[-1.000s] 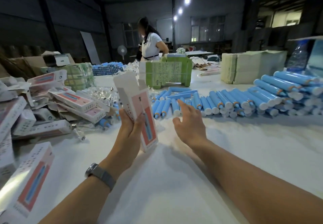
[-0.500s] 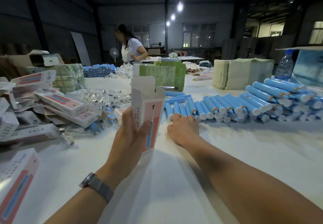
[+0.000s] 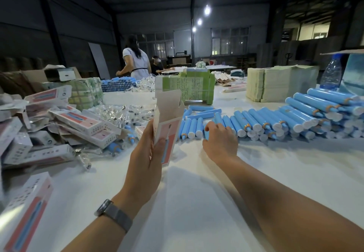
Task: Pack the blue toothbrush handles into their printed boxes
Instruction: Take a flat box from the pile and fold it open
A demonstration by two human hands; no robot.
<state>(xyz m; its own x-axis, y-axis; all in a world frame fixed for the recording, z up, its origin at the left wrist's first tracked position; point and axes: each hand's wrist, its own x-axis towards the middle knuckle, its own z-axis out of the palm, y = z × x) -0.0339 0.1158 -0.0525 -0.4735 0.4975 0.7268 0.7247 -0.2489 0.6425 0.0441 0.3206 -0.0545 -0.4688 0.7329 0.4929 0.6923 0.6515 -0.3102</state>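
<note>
A: The right hand (image 3: 219, 139) lies on the near end of the row of blue handles (image 3: 256, 121), fingers curled down over one. Whether it has a real grip, I cannot tell.

B: And which way do they lie?

A: Long axes run away from the person, white butt ends nearest. The row sits just ahead of the right hand; the left is farther off.

B: Where's the box?

A: The printed box (image 3: 167, 127) stands upright, gripped in the left hand (image 3: 144, 165), top flap open, just left of the handles.

B: So the handle likely needs tipping upright to enter.
</note>
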